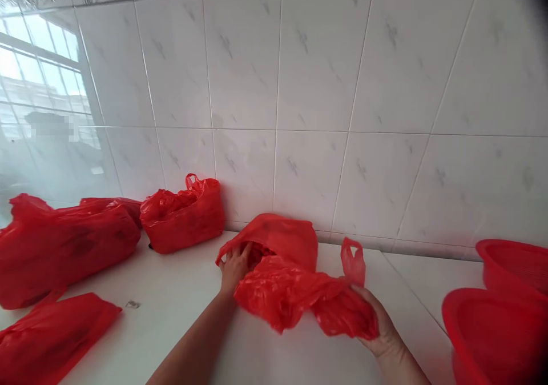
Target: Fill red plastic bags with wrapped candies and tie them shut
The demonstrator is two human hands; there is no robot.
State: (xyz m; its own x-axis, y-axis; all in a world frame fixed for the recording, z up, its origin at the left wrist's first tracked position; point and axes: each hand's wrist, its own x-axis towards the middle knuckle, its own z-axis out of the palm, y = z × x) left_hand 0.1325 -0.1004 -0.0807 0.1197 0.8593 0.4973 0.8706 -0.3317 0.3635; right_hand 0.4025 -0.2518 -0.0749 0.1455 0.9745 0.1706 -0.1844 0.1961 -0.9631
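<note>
A red plastic bag (295, 236) lies on the white surface in front of me, its mouth turned towards the left and its loose part crumpled along the front. At that mouth is my left hand (234, 269), its fingers apart and reaching under the rim; the tips are partly hidden by the plastic. My right hand (381, 325) is closed on the gathered right end of the same bag, fingers mostly behind it. One handle loop (354, 262) sticks up just above this hand. What the bag contains cannot be seen.
A filled red bag (184, 219) stands by the tiled wall (312, 88). Further left are a large red bag (72, 242) and a flatter one (55, 339). Two red basins (496, 339) (514, 256) stand at the right. A small scrap (133, 304) lies on the table (171, 299).
</note>
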